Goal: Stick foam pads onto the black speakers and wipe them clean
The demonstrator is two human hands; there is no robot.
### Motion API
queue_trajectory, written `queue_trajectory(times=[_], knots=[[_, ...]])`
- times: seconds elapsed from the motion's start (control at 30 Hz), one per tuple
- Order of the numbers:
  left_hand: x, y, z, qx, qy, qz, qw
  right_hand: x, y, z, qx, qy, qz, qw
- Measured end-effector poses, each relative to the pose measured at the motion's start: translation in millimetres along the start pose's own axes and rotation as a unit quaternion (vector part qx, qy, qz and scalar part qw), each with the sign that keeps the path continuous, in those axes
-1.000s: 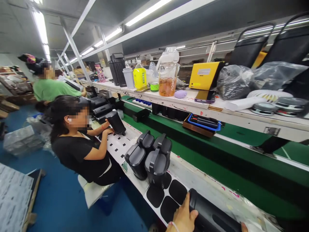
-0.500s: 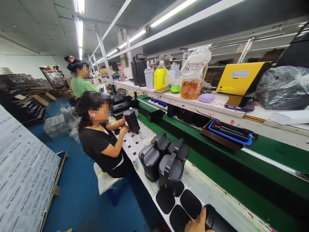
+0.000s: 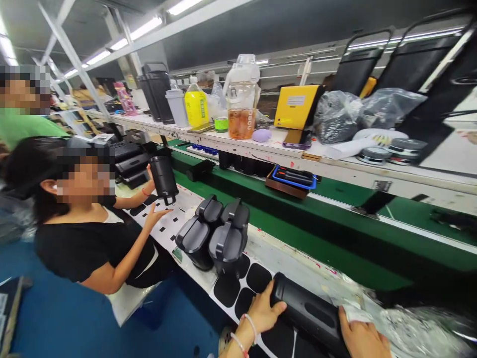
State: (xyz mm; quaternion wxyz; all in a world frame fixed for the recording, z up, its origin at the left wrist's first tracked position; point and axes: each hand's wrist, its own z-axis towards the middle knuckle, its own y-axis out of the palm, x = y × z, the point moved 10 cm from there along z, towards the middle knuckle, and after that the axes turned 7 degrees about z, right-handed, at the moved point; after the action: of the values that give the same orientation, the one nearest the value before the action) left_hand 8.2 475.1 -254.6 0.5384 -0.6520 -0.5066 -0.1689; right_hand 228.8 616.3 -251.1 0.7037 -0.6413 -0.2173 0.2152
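Note:
A long black speaker-like housing (image 3: 309, 311) with rounded ends lies on its side along the front of the bench. My left hand (image 3: 263, 311), with two bracelets at the wrist, grips its left end, thumb on the near side. At the other end my right hand (image 3: 363, 333) holds the housing with fingers partly hidden. Under and beside it is a white sheet with black rounded pads (image 3: 259, 277). Several similar black housings with top handles (image 3: 227, 241) stand upright just beyond the pads.
A seated co-worker (image 3: 85, 238) on the left holds another black housing (image 3: 164, 179). Behind the bench runs a green conveyor (image 3: 290, 243). Above it, a white shelf (image 3: 208, 141) carries a drink jug (image 3: 241, 107), a yellow box (image 3: 298, 107) and bagged parts. Crumpled clear plastic (image 3: 421, 328) lies at right.
My view has swung right, and my right hand and more of the held housing now show. The co-worker has raised their housing and taken one hand off it.

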Motion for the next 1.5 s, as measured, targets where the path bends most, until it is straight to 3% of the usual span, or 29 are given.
queue_trajectory(times=[0.17,0.27,0.37,0.43,0.47,0.53,0.63,0.7,0.73,0.8,0.97,1.03,1.1,1.2,1.27,1.33,1.5], knots=[[-2,2.5,1,-0.009,-0.008,-0.021,1.0,-16,-17,4,-0.014,0.042,0.016,0.999],[2,0.5,0,-0.006,-0.001,-0.025,1.0,-58,-22,8,0.013,0.021,0.089,0.996],[3,0.2,1,-0.007,0.006,-0.027,1.0,-112,-25,12,0.053,-0.043,0.148,0.987],[1,1.5,2,-0.01,0.006,-0.028,1.0,-123,-31,9,0.102,-0.084,0.181,0.975],[0,2.3,2,-0.011,0.005,-0.028,1.0,-114,-34,6,0.13,-0.081,0.189,0.97],[-2,3.7,3,-0.012,0.003,-0.029,0.999,-64,-34,-3,0.168,-0.009,0.171,0.971],[-4,5.0,3,-0.01,0.0,-0.029,1.0,23,-18,-16,0.116,0.092,0.109,0.983],[-5,5.0,2,-0.008,-0.002,-0.029,1.0,45,-13,-16,0.076,0.09,0.077,0.99],[-4,4.8,2,-0.007,-0.002,-0.029,1.0,42,-16,-15,0.078,0.086,0.068,0.991],[-4,4.2,1,-0.005,-0.004,-0.029,1.0,8,-31,-8,0.116,0.069,0.066,0.989],[-1,4.4,0,-0.013,-0.006,-0.018,1.0,-145,-45,2,0.144,-0.103,0.154,0.972],[0,4.5,0,-0.015,-0.006,-0.013,1.0,-159,-40,-2,0.139,-0.147,0.181,0.962],[0,4.2,-1,-0.012,-0.011,-0.011,1.0,-129,-34,-5,0.148,-0.12,0.169,0.967],[-1,3.9,-2,-0.006,-0.016,-0.014,1.0,-54,-28,-6,0.166,-0.02,0.123,0.978],[-1,4.0,-4,-0.005,-0.014,-0.016,1.0,-26,-28,-3,0.164,0.016,0.1,0.981],[-1,3.9,-4,-0.005,-0.012,-0.014,1.0,-21,-31,-1,0.165,0.027,0.086,0.982],[-1,4.9,-4,-0.014,-0.015,0.001,1.0,-43,-39,1,0.191,0.034,0.076,0.978]])
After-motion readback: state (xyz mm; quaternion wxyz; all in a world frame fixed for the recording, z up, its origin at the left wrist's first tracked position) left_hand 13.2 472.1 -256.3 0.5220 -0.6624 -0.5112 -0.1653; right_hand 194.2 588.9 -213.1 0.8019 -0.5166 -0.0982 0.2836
